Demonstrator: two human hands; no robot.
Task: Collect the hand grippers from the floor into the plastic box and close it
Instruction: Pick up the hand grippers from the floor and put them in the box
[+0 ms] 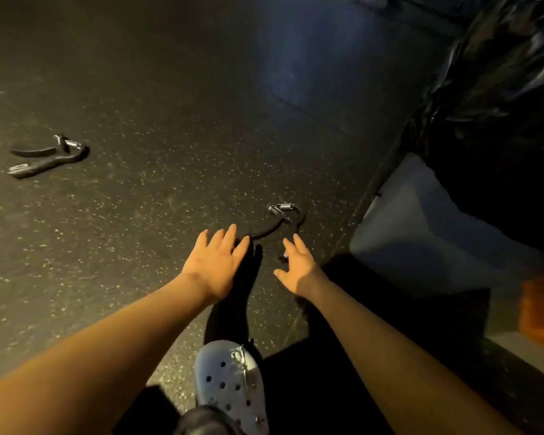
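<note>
Hovering | left hand (214, 265) spread, empty | right hand (296, 268) spread, beside hand gripper (274, 226)

The far gripper (49, 158) lies flat on the dark speckled floor (186, 105) at the left, black, its two handles spread in a V, with a metal spring at the joint. The near gripper (283, 215) lies in the middle, well apart from it, spring end pointing away, one handle partly hidden. A pale box (421, 227) stands at the right.

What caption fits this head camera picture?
Left hand and right hand reach for a hand gripper on the floor; another gripper lies far left.
</note>
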